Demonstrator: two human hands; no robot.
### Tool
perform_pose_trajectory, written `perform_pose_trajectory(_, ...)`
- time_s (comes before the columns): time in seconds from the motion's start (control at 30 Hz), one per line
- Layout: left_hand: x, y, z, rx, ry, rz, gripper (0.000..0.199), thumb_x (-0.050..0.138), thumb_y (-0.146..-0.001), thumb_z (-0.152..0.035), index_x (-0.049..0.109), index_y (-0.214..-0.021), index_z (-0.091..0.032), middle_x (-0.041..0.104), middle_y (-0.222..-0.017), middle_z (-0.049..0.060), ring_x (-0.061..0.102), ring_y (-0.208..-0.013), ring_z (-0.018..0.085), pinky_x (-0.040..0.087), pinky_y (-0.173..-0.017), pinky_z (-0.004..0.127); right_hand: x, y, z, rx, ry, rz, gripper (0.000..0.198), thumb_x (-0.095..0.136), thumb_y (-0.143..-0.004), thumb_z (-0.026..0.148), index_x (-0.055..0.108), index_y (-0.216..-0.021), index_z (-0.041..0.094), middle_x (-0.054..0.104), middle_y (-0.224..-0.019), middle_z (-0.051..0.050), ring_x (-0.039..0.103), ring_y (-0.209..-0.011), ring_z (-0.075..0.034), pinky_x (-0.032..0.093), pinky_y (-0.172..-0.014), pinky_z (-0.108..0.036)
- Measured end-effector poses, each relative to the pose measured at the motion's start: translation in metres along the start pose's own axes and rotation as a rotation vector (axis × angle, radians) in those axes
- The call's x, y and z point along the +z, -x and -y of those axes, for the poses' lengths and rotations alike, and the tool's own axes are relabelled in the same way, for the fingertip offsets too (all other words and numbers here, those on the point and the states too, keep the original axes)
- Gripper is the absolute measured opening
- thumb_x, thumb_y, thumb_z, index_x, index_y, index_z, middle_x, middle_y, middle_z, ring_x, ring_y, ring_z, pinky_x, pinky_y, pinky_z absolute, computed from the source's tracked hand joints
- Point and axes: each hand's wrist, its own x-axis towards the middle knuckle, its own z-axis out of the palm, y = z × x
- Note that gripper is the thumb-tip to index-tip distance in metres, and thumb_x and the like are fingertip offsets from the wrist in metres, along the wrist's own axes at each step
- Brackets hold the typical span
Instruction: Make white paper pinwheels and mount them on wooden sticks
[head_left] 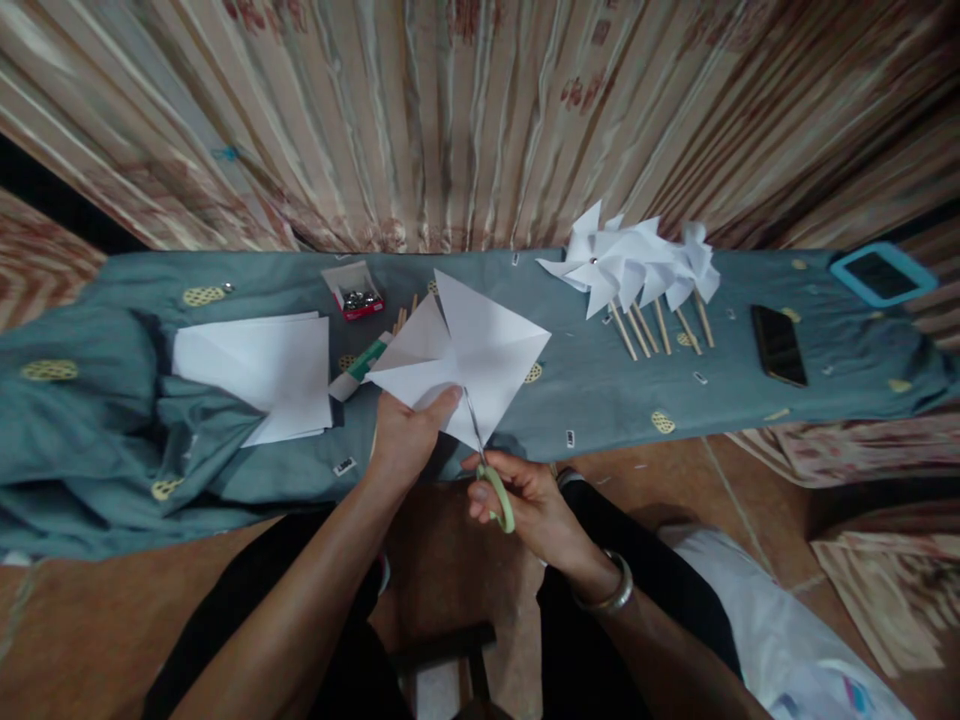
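A white square of paper (491, 335) with slits running in from its corners is held up over the cloth-covered table. My left hand (409, 430) grips its lower left side, the thumb lying on top. My right hand (532, 505) holds scissors (496, 498) with light green handles. Their blades reach into the paper from its lowest corner towards the middle. Behind the paper's left side lie a green and white box (363, 366) and some thin wooden sticks (401, 316), partly hidden.
Left on the blue-green cloth (600, 400) lies a stack of white paper (262, 370), partly under a cloth fold. An open red and white box (355, 292) holds small metal pieces. Several paper pinwheels (637, 260) on sticks, a phone (778, 345) and a blue-framed tablet (883, 274) lie right.
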Motion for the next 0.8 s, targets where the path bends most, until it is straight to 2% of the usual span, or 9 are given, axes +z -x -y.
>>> perform_pose_trajectory(0.17,0.0008,0.001,-0.0027,-0.017,0.012,-0.019,0.037,0.08,-0.06,-0.035,0.07,-0.087,-0.012,0.074,-0.088,0.009,0.068,-0.078,0.022,0.053,-0.071,0.031,-0.0007,-0.0007,-0.0012,-0.01,0.01,0.007,0.032,0.075,-0.073,0.042,0.065,-0.094,0.02,0.062,-0.063,0.005,0.057,-0.052,-0.007,0.048,-0.05,-0.019)
perform_pose_trajectory(0.4,0.0008,0.0004,-0.0012,-0.002,0.026,-0.002,0.032,0.079,-0.061,-0.032,0.071,-0.085,-0.013,0.074,-0.087,0.008,0.067,-0.077,0.021,0.053,-0.069,0.029,0.0008,-0.0006,0.0006,-0.004,-0.001,-0.007,0.031,0.076,-0.071,0.04,0.066,-0.091,0.019,0.064,-0.062,0.004,0.058,-0.052,-0.007,0.05,-0.052,-0.019)
perform_pose_trajectory(0.57,0.0009,0.0001,0.0024,0.027,0.022,0.004,0.033,0.078,-0.061,-0.033,0.069,-0.086,-0.013,0.074,-0.093,0.009,0.068,-0.081,0.021,0.054,-0.074,0.03,0.0018,-0.0009,0.0011,-0.004,-0.035,-0.02,0.033,0.081,-0.066,0.039,0.067,-0.09,0.02,0.064,-0.062,0.004,0.058,-0.05,-0.007,0.051,-0.051,-0.02)
perform_pose_trajectory(0.8,0.001,0.0031,-0.0003,0.011,0.024,0.006,0.036,0.079,-0.059,-0.033,0.068,-0.086,-0.013,0.073,-0.096,0.01,0.068,-0.084,0.023,0.054,-0.078,0.033,0.0025,-0.0014,0.0034,0.011,-0.056,-0.017,0.032,0.081,-0.066,0.038,0.067,-0.088,0.019,0.066,-0.064,0.003,0.057,-0.051,-0.007,0.051,-0.05,-0.02)
